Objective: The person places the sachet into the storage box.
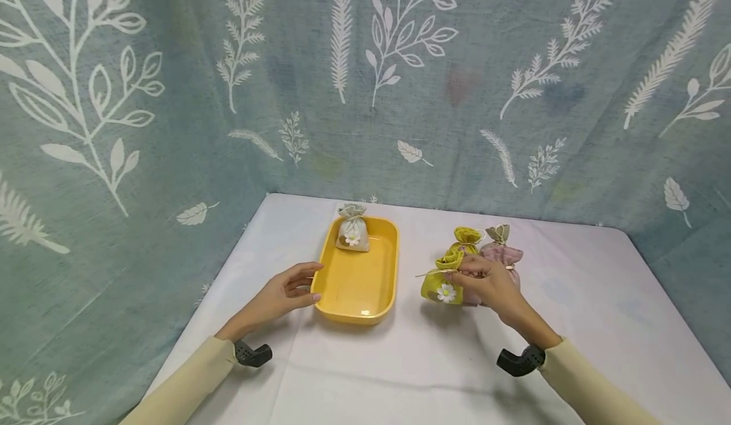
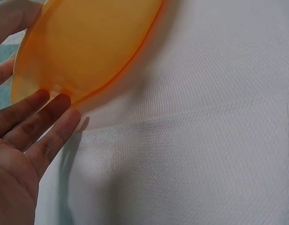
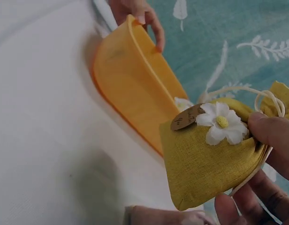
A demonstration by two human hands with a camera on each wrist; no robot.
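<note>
Now right hand gripping yellow pouch, left hand steadying tray

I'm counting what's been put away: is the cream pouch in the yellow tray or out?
In: the cream pouch stands upright inside the yellow tray, at its far end.
</note>
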